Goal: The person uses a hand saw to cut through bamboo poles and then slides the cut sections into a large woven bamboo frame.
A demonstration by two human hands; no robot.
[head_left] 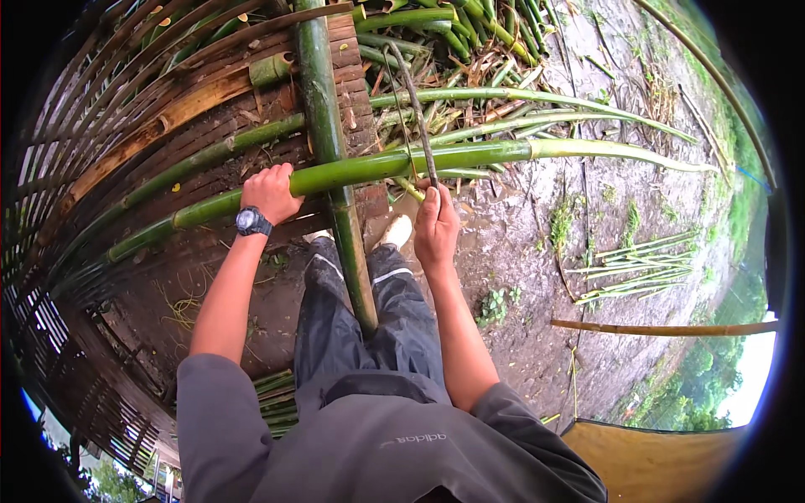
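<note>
A thick green bamboo pole (pixel 352 170) lies crosswise before me, over another bamboo pole (pixel 315 84) that runs lengthwise from the far edge to between my legs. My left hand (pixel 272 198), with a watch (pixel 246 220) on the wrist, is wrapped round the crosswise pole, left of where the two cross. Right of the crossing, my right hand (pixel 437 220) is closed on the near end of a bow saw (pixel 411 88) with a curved frame. Its thin blade lies across the crosswise pole.
A slatted bamboo bench (pixel 356 101) stands beyond. Cut bamboo pieces (pixel 482 33) are heaped at the far side, with long stalks (pixel 537 96) reaching right. Thin bamboo lengths (pixel 641 264) lie on the muddy ground (pixel 520 218). A slatted bamboo wall (pixel 67 142) curves along the left.
</note>
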